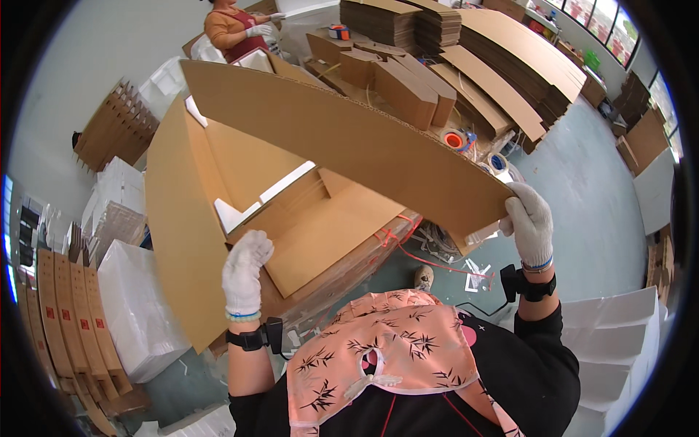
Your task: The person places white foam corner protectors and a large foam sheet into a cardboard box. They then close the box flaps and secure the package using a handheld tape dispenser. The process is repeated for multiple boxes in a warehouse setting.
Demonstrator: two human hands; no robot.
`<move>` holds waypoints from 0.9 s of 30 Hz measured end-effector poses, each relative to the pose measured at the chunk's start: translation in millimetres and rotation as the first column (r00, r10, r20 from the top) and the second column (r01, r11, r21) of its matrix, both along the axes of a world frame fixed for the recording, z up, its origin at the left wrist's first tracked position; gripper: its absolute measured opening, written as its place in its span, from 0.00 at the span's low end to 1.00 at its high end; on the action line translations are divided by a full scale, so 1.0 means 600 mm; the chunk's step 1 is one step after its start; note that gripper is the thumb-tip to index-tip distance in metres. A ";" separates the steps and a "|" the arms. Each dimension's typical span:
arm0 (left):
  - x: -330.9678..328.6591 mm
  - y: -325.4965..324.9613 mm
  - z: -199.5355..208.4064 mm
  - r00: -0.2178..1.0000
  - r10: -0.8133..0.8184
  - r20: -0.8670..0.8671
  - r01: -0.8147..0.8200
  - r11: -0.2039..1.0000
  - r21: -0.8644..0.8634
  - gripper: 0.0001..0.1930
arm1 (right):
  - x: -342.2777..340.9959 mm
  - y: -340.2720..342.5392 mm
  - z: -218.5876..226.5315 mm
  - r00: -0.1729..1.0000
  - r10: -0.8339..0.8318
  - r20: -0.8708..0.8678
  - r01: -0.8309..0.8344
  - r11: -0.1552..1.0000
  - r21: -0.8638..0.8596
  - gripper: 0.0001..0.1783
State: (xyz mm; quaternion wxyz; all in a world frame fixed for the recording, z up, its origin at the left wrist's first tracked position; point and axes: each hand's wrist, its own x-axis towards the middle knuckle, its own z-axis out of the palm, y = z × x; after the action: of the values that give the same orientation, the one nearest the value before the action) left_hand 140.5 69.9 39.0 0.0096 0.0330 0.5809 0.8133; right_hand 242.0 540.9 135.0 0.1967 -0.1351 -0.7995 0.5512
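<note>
In front of me stands a large open cardboard box (349, 222) with white foam corner pieces (233, 215) inside. A long brown cardboard panel (349, 146) slants across the box's far side; I cannot tell whether it is joined to the box. My right hand (530, 222), in a white glove, grips the panel's right end, thumb and fingers closed on it. My left hand (246, 271), also gloved, is at the box's near edge with its fingers curled in; whatever they may hold is hidden. A wide cardboard flap (171, 218) spreads out on the box's left.
Tape rolls (453, 139) and folded cardboard (408, 91) lie beyond the panel, before tall cardboard stacks (510, 58). White foam blocks (135, 309) stand at left, more foam (611, 335) at right. Red strapping (437, 264) trails near my foot. A gloved co-worker (237, 33) stands at far left.
</note>
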 end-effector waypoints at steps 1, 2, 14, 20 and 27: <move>0.001 -0.028 0.015 0.999 0.043 0.012 -0.044 0.993 0.108 0.22 | -0.009 -0.010 -0.001 0.996 0.036 -0.081 -0.018 0.977 0.215 0.12; 0.003 -0.053 0.032 0.996 0.084 0.026 -0.087 0.973 0.215 0.23 | -0.022 -0.017 -0.004 0.984 0.088 -0.155 -0.015 0.908 0.419 0.14; 0.050 -0.211 0.064 0.768 0.632 0.107 -0.623 0.697 0.354 0.29 | -0.161 -0.118 -0.028 0.747 0.513 -0.424 -0.055 0.682 0.729 0.27; 0.062 -0.209 -0.008 0.624 0.718 0.307 -0.776 0.525 0.350 0.21 | -0.271 -0.162 -0.061 0.714 0.413 -0.565 -0.385 0.906 0.175 0.30; -0.013 -0.101 0.025 0.517 0.804 0.292 -0.849 0.441 0.289 0.19 | -0.402 -0.207 -0.087 0.897 0.187 -0.401 -0.430 0.575 -0.696 0.32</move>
State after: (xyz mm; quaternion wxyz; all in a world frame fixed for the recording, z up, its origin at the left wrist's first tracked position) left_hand 132.6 9.0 53.8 -0.3631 -0.2989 0.3428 0.8132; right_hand 0.6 416.5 82.5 0.1320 0.0176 -0.4610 0.8773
